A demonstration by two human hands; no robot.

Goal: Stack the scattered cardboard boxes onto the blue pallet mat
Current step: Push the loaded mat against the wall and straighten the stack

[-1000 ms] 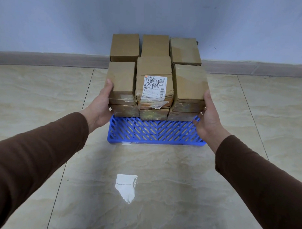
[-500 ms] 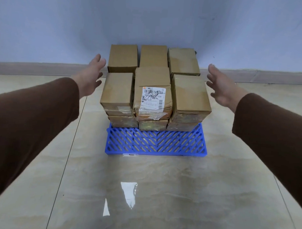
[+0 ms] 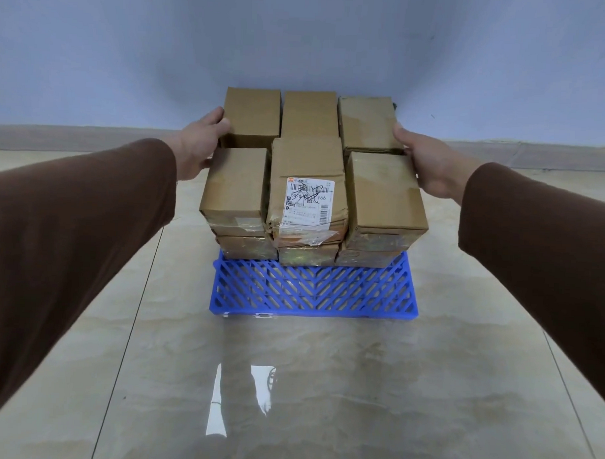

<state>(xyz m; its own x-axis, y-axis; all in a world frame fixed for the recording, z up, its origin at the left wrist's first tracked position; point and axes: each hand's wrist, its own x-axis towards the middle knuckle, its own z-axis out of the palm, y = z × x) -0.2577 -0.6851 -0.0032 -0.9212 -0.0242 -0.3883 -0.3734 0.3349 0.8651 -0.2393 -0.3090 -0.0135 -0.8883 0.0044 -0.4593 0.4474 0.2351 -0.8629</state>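
Note:
Several brown cardboard boxes stand two layers high on the blue pallet mat point(image 3: 312, 293), whose front strip is bare. The top layer has a back row, with a left box point(image 3: 252, 116), a middle box point(image 3: 310, 114) and a right box point(image 3: 365, 123). In front of them sits a row whose middle box point(image 3: 308, 171) carries a white shipping label. My left hand point(image 3: 199, 141) presses flat against the left side of the back left box. My right hand point(image 3: 430, 160) presses against the right side of the back right box. Each hand's fingertips are hidden behind its box.
The stack stands close to a pale blue wall with a grey baseboard point(image 3: 57, 138). Glossy beige floor tiles point(image 3: 323, 384) surround the mat and reflect a bright window patch point(image 3: 244, 395) in front of it. No loose boxes are in view.
Both hands left the sides of the front row, swung outward and up with spread fingers, and now press inward on the sides of the back row.

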